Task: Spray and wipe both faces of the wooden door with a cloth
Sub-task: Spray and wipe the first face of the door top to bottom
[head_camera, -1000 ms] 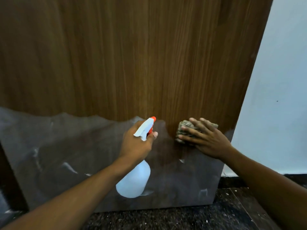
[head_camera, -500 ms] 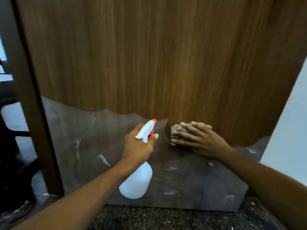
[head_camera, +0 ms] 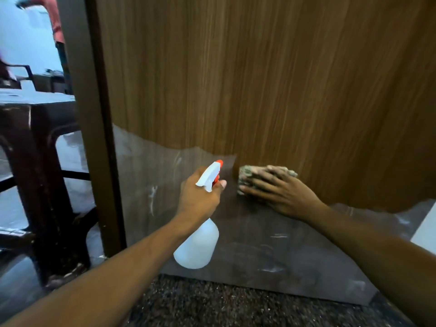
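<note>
The right hand (head_camera: pixel 280 192) pressed a crumpled grey-green cloth (head_camera: pixel 247 172) flat-fingered against the brown wooden door (head_camera: pixel 259 79). Just left, the left hand (head_camera: pixel 200 197) gripped a white orange-nozzled plastic spray bottle (head_camera: pixel 198 244). Aimed so close, spray risked wetting the wiping fingers.

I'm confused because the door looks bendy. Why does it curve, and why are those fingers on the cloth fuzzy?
Head view: the wide-angle lens bows the wooden door; the right hand pressing the cloth looks smeared, likely motion blur; the left hand and its spray bottle look sharper.
</note>
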A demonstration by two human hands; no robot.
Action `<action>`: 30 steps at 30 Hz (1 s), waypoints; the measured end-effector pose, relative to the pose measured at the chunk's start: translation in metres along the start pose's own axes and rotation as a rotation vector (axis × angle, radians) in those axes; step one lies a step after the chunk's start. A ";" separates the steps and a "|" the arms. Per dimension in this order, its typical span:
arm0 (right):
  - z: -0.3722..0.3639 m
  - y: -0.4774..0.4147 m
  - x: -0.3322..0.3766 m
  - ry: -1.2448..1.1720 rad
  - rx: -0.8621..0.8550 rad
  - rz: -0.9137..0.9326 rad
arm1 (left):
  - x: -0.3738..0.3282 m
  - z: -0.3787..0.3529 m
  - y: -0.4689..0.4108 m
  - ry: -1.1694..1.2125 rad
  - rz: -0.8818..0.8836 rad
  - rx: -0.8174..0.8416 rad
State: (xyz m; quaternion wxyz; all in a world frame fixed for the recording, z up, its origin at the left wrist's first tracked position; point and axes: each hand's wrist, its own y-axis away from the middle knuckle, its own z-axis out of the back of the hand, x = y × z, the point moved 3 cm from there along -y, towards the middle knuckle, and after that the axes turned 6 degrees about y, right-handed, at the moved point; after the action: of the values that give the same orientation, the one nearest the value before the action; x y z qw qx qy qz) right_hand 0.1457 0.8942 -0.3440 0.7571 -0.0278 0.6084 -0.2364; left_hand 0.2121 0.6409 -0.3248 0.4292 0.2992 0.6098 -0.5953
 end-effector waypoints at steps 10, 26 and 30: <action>0.027 -0.103 -0.006 -0.057 -0.137 -0.449 | 0.009 0.061 -0.016 -0.032 0.045 -0.112; 0.037 -0.217 0.040 -0.100 -0.102 -0.373 | 0.034 0.162 -0.028 -0.080 0.061 -0.240; 0.015 -0.219 0.084 -0.054 -0.025 -0.010 | 0.041 0.183 -0.032 -0.111 0.023 -0.235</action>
State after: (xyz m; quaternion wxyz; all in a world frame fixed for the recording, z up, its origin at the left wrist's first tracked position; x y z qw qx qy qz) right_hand 0.1007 0.6634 -0.3445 0.7716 -0.0466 0.5905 -0.2319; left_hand 0.1957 0.4519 -0.3317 0.5012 0.2206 0.6473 -0.5302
